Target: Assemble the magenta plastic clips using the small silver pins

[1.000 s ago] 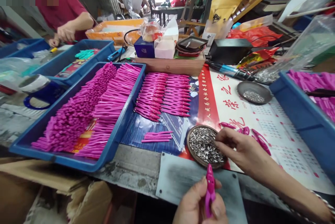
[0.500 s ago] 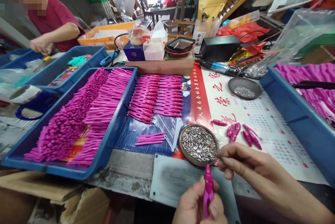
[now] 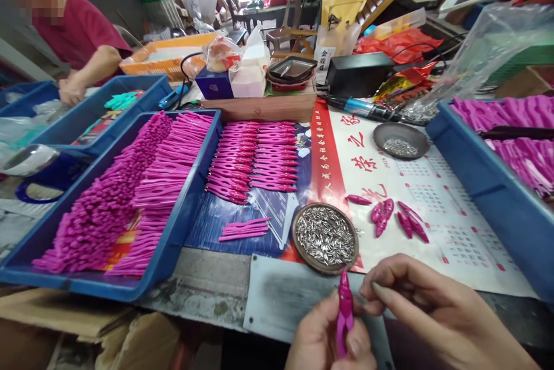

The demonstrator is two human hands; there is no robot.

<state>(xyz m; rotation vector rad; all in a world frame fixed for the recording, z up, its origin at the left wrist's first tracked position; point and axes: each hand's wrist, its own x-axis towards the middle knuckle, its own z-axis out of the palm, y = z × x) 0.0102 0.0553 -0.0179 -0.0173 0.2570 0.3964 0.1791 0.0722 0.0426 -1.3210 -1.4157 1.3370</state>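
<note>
My left hand (image 3: 318,335) is closed around a pink plastic plier-shaped piece (image 3: 345,301), holding it upright with its dark magenta tip pointing away from me. Just to its right, my right hand (image 3: 426,303) has thumb and fingertips pinched together; whatever they may hold is too small to make out. Beyond the tip stands a round bowl (image 3: 312,266) full of small shiny metal pins (image 3: 324,236). Several dark magenta shell pieces (image 3: 381,217) lie on the calendar sheet past my right hand. Under my left hand is a grey metal plate (image 3: 268,301).
A blue tray (image 3: 173,263) of pink handle strips stands left, with rows of pink plier-shaped pieces (image 3: 253,159) beside it. A dark dish (image 3: 422,145) holds more metal bits. Another blue tray (image 3: 480,185) is at right. A co-worker (image 3: 82,29) sits at far left.
My right hand has moved from the pin bowl's edge toward me, closer to the piece in my left hand. The left hand keeps its hold. The co-worker's hand has lowered toward a tray.
</note>
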